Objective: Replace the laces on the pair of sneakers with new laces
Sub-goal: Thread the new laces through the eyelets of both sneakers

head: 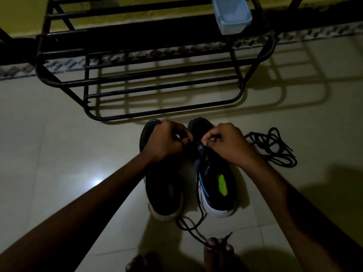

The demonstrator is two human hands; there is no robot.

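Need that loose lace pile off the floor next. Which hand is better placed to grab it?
Right, probably. The loose lace pile lies on the floor just beyond the right hand; the left hand is across both sneakers. Both hands are pinching a lace now.

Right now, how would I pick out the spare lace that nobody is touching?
Start at the black metal shoe rack and drop to the pair of dark sneakers on the pale tiled floor before it. Right of the right-hand sneaker lies a loose black shoelace bundle. Unlike the lace trailing toward the toes, it is coiled, untouched and threaded through nothing.
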